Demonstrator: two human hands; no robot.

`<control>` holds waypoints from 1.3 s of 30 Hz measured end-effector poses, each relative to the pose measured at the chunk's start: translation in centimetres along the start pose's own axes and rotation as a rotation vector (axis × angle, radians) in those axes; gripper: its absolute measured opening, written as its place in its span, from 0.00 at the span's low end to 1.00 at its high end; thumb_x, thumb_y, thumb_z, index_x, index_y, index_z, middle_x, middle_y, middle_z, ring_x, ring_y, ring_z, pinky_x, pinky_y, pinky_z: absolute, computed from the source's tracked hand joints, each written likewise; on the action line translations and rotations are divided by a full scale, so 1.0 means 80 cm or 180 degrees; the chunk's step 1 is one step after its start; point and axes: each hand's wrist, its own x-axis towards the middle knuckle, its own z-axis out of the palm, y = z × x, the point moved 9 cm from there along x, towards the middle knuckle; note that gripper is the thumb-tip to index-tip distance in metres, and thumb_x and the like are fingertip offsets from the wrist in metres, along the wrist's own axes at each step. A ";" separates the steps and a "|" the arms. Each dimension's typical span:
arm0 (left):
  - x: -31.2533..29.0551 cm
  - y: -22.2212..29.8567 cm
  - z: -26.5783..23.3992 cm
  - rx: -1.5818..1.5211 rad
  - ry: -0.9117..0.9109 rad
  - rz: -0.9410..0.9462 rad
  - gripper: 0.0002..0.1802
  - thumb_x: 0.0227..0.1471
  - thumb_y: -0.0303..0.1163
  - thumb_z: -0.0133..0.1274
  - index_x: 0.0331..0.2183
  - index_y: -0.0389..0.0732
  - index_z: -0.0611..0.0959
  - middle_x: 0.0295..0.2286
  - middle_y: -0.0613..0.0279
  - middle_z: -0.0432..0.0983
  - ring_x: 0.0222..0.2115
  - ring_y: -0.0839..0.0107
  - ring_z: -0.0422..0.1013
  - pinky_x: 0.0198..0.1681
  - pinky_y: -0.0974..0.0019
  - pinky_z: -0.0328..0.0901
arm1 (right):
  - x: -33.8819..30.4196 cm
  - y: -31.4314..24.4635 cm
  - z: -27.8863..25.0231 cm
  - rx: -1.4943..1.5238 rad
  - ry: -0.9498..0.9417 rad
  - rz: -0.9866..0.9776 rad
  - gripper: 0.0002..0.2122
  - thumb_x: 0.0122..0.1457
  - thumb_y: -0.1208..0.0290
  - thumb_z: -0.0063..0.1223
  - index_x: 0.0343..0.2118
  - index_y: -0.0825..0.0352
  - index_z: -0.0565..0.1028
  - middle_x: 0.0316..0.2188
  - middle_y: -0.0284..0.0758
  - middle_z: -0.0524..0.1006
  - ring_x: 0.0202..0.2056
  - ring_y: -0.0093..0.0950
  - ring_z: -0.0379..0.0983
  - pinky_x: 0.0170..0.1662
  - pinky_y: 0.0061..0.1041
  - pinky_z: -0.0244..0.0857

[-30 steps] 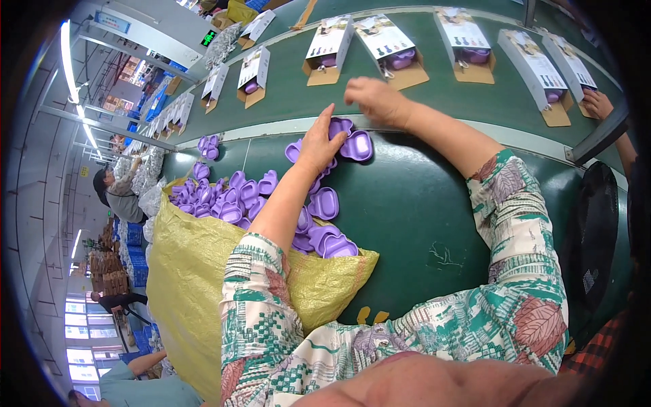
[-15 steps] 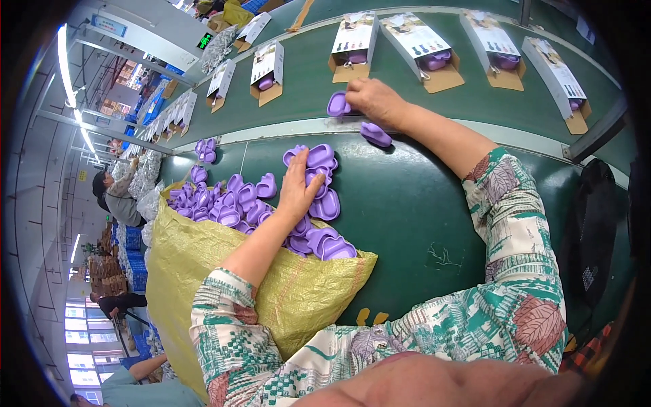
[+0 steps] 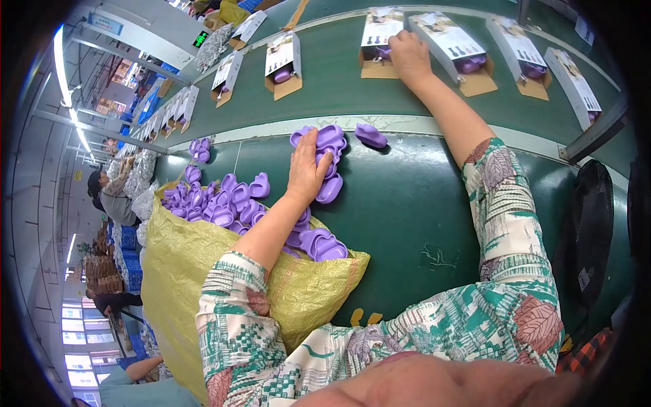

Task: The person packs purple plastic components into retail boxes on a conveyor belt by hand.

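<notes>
My right hand (image 3: 410, 60) reaches across the belt to the open end of a white printed box (image 3: 382, 26). Its fingers are bent around a purple plastic piece (image 3: 384, 53) at the box mouth, partly hidden by the fingers and the flap. My left hand (image 3: 308, 169) lies with fingers stretched out over a cluster of hollow purple pieces (image 3: 330, 188). Beside it, more purple pieces (image 3: 230, 197) spill from the mouth of a yellow woven sack (image 3: 183, 271). A single purple piece (image 3: 371, 136) lies near the belt's edge.
On the green conveyor belt (image 3: 325, 91) stand several open boxes (image 3: 283, 61) with purple pieces inside. A metal post (image 3: 597, 132) rises at the right, near a black bag (image 3: 588, 230). People (image 3: 116, 193) work at the far left.
My right hand has moved from the belt's near edge up to a box, carrying a purple piece. The boxes on the belt have shifted right. My left hand stays on the cluster.
</notes>
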 end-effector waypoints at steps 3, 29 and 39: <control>0.010 -0.009 0.004 0.0044 0.0081 -0.0034 0.35 0.53 0.47 0.46 0.56 0.36 0.62 0.54 0.44 0.59 0.57 0.48 0.54 0.58 0.54 0.49 | -0.020 -0.047 -0.021 0.0992 -0.0107 -0.0376 0.05 0.52 0.69 0.50 0.30 0.61 0.74 0.32 0.35 0.72 0.40 0.34 0.68 0.41 0.36 0.62; -0.118 -0.340 -0.214 0.1521 -0.1217 -0.3202 0.39 0.48 0.62 0.42 0.53 0.43 0.71 0.51 0.44 0.66 0.54 0.47 0.60 0.56 0.51 0.55 | -0.134 -0.188 -0.094 0.2722 -0.2815 -0.2035 0.11 0.42 0.76 0.61 0.29 0.68 0.70 0.40 0.38 0.69 0.42 0.38 0.68 0.44 0.33 0.64; -0.053 -0.183 -0.095 0.0419 -0.0243 -0.1750 0.23 0.49 0.47 0.49 0.38 0.38 0.80 0.42 0.42 0.71 0.47 0.50 0.64 0.52 0.56 0.59 | -0.111 -0.143 -0.078 0.2352 -0.1134 -0.1861 0.06 0.47 0.77 0.55 0.25 0.67 0.68 0.34 0.39 0.71 0.36 0.39 0.68 0.38 0.34 0.65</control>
